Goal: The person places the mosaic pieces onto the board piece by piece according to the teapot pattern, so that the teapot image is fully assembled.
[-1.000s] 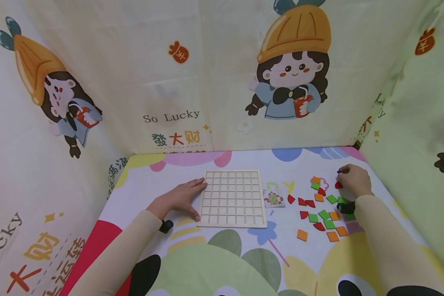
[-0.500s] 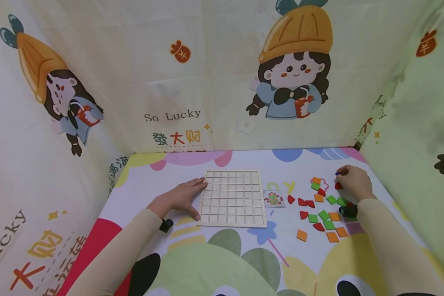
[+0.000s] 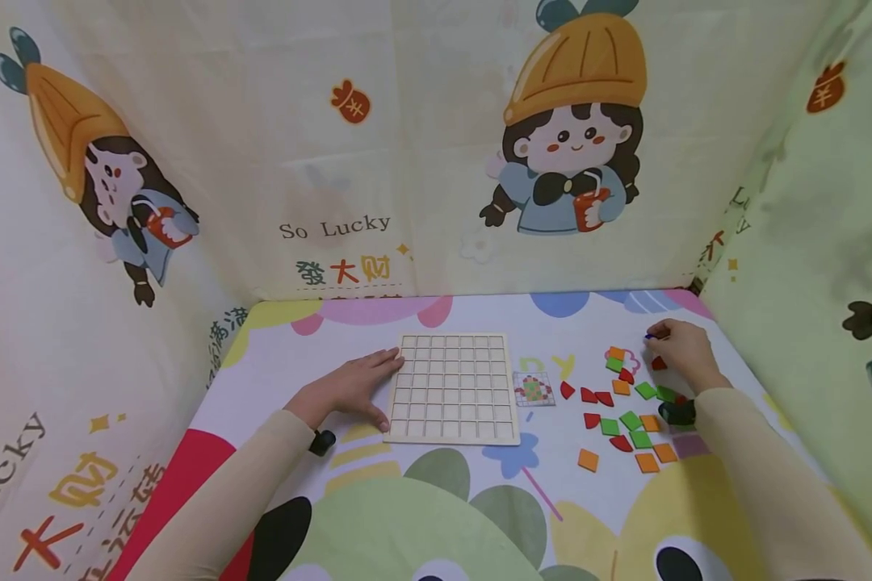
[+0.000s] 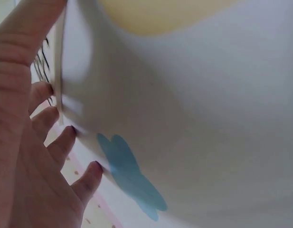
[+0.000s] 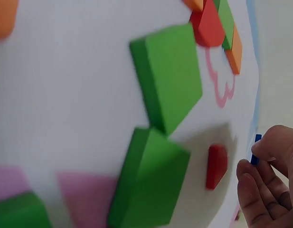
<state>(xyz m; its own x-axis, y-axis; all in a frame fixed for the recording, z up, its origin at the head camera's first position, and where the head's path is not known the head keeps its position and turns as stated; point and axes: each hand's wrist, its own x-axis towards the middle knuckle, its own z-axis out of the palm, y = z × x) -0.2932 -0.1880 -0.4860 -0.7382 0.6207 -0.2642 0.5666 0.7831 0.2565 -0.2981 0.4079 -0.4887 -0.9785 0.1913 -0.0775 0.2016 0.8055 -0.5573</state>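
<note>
In the head view my left hand lies at the left edge of a pale wooden grid board. Its fingers are spread and touch that edge; the left wrist view shows the thumb and fingertips along the board's side. On the right of the table, my right hand pinches a small blue piece between thumb and fingers. The piece is mostly covered, so its full shape is hidden. Close below that hand lies a red piece with a curved side, and green tiles sit nearby.
A small printed pattern card lies against the board's right side. Several orange tiles, green tiles and red pieces are scattered between the card and my right forearm. Printed cloth walls enclose the table at the back and sides.
My right hand has shifted slightly left with the blue piece still pinched. The left hand and the board keep their places; the head view itself shifts a little.
</note>
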